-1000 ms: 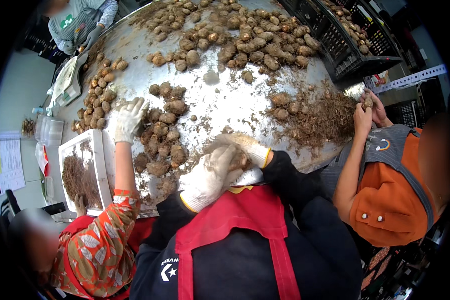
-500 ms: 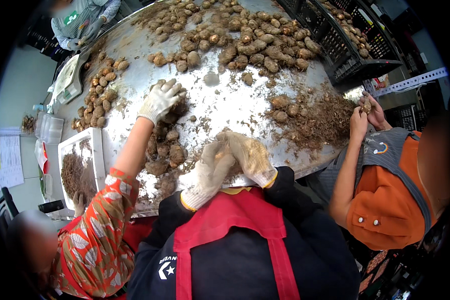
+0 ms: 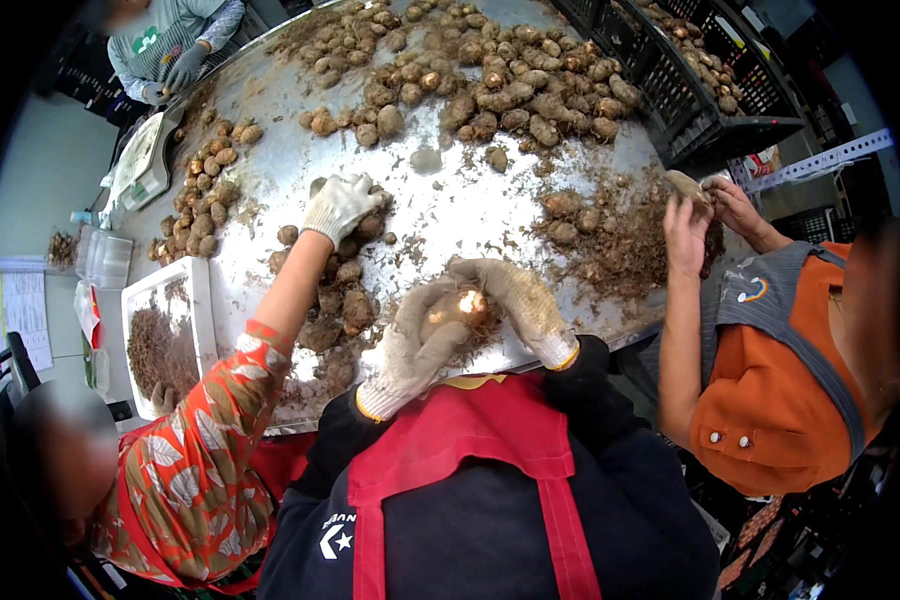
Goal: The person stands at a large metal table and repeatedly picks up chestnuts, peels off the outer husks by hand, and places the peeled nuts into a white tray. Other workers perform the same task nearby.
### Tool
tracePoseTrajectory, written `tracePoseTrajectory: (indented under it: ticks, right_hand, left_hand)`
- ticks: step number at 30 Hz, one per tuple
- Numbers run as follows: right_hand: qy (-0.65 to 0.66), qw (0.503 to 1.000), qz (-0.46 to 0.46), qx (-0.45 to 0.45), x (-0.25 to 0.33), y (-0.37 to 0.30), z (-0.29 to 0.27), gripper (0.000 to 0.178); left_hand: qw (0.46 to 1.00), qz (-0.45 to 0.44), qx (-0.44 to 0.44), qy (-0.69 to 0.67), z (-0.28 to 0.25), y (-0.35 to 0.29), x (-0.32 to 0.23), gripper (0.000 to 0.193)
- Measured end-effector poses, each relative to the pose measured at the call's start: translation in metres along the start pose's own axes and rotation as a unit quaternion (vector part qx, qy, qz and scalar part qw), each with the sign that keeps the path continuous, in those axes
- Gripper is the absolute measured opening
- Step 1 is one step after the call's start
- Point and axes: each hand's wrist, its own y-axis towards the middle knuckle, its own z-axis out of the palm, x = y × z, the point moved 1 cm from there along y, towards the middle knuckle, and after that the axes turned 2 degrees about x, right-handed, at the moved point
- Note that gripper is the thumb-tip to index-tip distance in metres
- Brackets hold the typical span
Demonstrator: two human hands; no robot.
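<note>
A small brown taro (image 3: 453,310) with pale cut spots sits between my gloved hands, close to the table's near edge. My left hand (image 3: 417,338) wraps its left and lower side, the thumb lying across it. From the right, my right hand (image 3: 522,303) curls over its top and far side, with the fingertips partly hidden. Both hands wear off-white knit gloves. Just left of my hands lies a row of hairy taros (image 3: 345,308), which a co-worker's gloved hand (image 3: 342,208) reaches over and touches at its far end.
A large taro heap (image 3: 510,85) covers the back of the metal table (image 3: 450,225), beside black crates (image 3: 685,110). Root scraps (image 3: 625,240) lie to the right, near a person holding a taro (image 3: 686,186). A white tray of scraps (image 3: 207,310) and more taros (image 3: 195,215) stand left.
My hands have parted slightly, and the taro with its pale spots now shows between them. The left co-worker's glove has shifted a little right; the right person's hands have moved up and left.
</note>
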Motion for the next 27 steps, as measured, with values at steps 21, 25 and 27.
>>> tracePoseTrajectory:
  ticks: [21, 25, 27]
  right_hand:
    - [-0.131, 0.99, -0.038, 0.033, -0.014, -0.011, 0.009, 0.046]
    - [-0.172, 0.984, -0.012, 0.052, 0.013, -0.021, 0.035, 0.034]
    - [-0.141, 0.989, -0.025, 0.039, 0.0, -0.022, 0.033, 0.028]
  left_hand:
    - [0.999, -0.002, -0.035, 0.018, -0.016, -0.009, 0.007, 0.056]
    - [0.994, 0.041, -0.055, 0.09, -0.016, -0.006, 0.019, 0.049]
    - [0.997, 0.0, -0.063, 0.038, -0.013, -0.006, 0.012, 0.047]
